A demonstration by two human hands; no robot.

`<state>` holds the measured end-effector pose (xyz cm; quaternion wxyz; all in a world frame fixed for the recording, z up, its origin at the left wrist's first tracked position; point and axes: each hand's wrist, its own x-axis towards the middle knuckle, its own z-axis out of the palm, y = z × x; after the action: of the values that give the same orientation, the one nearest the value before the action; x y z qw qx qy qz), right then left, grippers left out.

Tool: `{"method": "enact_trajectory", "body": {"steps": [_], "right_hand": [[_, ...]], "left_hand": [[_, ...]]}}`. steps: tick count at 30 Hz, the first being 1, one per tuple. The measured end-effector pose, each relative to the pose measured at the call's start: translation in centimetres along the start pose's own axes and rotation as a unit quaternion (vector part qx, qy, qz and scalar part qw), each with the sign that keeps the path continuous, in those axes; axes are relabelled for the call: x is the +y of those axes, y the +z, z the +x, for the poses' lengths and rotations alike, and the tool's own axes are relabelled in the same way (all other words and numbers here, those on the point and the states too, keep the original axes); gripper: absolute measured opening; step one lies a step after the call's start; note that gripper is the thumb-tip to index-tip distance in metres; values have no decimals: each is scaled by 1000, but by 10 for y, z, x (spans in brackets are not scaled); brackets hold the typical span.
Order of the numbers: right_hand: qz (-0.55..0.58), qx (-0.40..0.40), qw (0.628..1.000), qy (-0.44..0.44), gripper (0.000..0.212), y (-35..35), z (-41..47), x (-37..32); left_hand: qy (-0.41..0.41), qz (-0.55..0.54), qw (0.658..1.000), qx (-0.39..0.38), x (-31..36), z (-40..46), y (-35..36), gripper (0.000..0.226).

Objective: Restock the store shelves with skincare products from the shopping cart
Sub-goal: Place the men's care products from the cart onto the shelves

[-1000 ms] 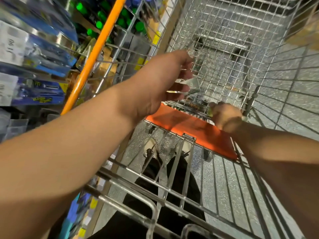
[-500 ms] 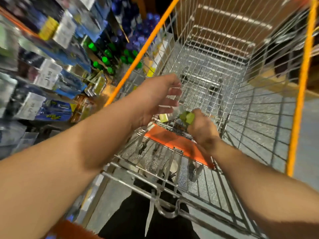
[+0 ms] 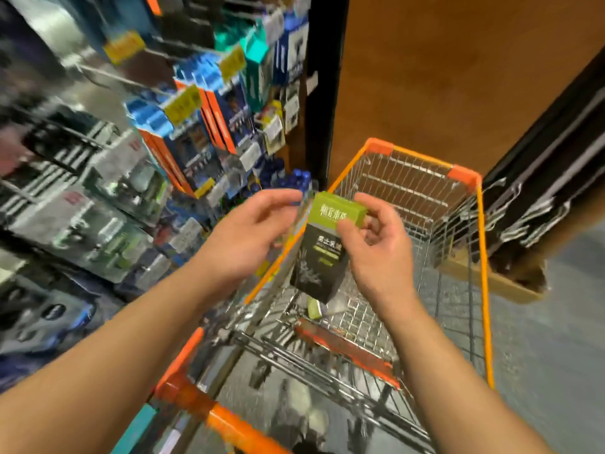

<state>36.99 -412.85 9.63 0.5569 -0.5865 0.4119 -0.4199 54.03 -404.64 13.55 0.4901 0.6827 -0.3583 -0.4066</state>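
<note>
**Box held above the cart**

Box (image 3: 322, 249) in green and black sits upright between my hands, raised over the left rim of the cart (image 3: 484, 244). My right hand (image 3: 376, 247) pinches its green top, thumb on the front face and fingers curled behind. My left hand (image 3: 252, 234) is just left of the box with fingers loosely bent toward its upper corner; whether they grip a clear wrapper there I cannot tell, since that edge is blurred. Inside the cart, below the box, a small green pack (image 3: 314, 308) lies on the wire floor. Left of the cart, the shelves (image 3: 137, 152) carry hanging blue and orange packs with yellow price tags (image 3: 182, 104).
</note>
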Motion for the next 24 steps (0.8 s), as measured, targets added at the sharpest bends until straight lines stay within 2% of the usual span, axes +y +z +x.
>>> {"method": "enact_trajectory", "body": {"steps": [3,6,12,17,21,24], "right_hand": [[38,-36,998,-24,31,22,-7,-50],[71,-90,992,-44,28,44,-15,-89],[67,-177,975,-116,32,104,-30,-138],[76,-246,954,-154,42,166,-50,-165],[88,-337,925,-150,44,215,-65,-186],[42,-415,897,-147,46,250,-75,-205]], "left_hand": [[38,11,999,-18,21,-27,-31,34],[67,-40,997,-12,37,-51,-57,43],[104,-75,992,5,49,-95,-117,72],[125,-84,986,77,56,-134,-169,41],[151,-94,969,170,61,-169,-208,33],[153,-79,959,225,63,-197,-236,38]]}}
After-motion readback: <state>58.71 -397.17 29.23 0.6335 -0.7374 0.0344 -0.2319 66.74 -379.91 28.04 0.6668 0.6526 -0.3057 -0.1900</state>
